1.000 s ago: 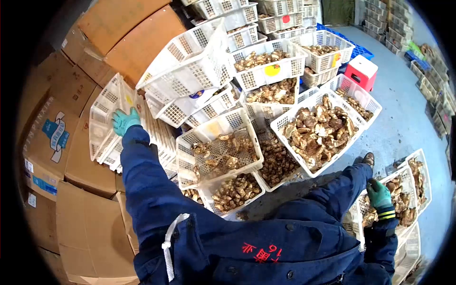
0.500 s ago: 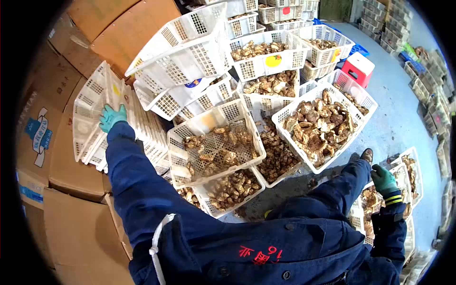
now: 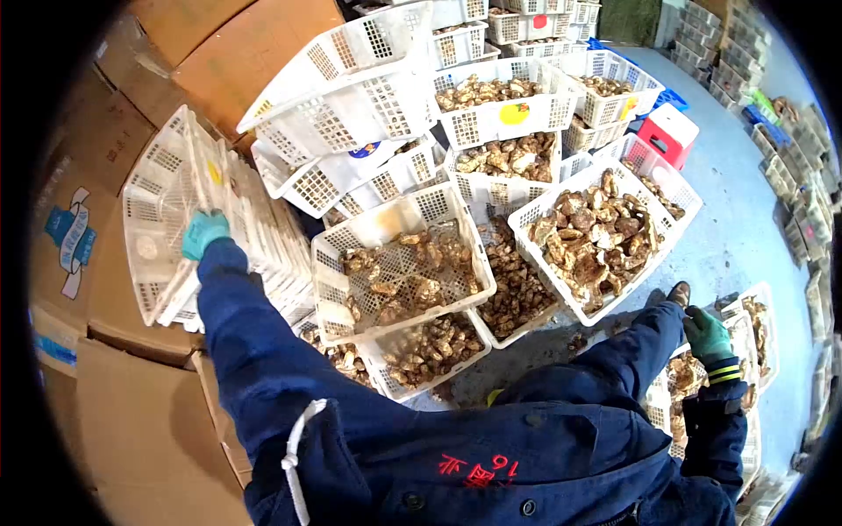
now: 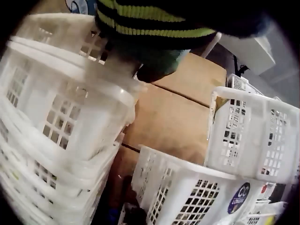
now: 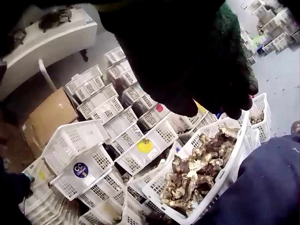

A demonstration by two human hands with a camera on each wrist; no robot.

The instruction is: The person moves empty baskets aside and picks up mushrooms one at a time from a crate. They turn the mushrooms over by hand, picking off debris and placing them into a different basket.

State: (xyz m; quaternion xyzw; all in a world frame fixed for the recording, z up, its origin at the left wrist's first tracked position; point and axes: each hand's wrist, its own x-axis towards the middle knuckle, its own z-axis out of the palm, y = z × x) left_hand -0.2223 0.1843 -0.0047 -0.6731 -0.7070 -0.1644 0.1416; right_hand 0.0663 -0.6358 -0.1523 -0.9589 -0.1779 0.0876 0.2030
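Note:
The gloved left hand (image 3: pixel 206 235) grips the rim of the outermost white crate (image 3: pixel 151 215) in a nested row lying on its side at the left. Its fingertips are hidden behind the rim. In the left wrist view, that hand (image 4: pixel 159 65) is dark and partly cut off, beside the nested crates (image 4: pixel 70 108). The gloved right hand (image 3: pixel 706 335) hangs at the person's right side, fingers loosely bent and holding nothing; in the right wrist view the same hand (image 5: pixel 183 61) is a dark shape above a crate of mushrooms (image 5: pixel 199 164).
Cardboard boxes (image 3: pixel 158 421) line the left side. Stacked white crates, several with brown mushrooms, stand ahead, with a large filled crate (image 3: pixel 596 241) in front. A red and white stool (image 3: pixel 668 136) stands behind. More filled crates (image 3: pixel 756 342) sit by the right leg.
The left hand's fingers, earlier spread against the crate, have closed round its rim. The outermost crate's upper part stands slightly farther from the row. The right hand still hangs without anything in it.

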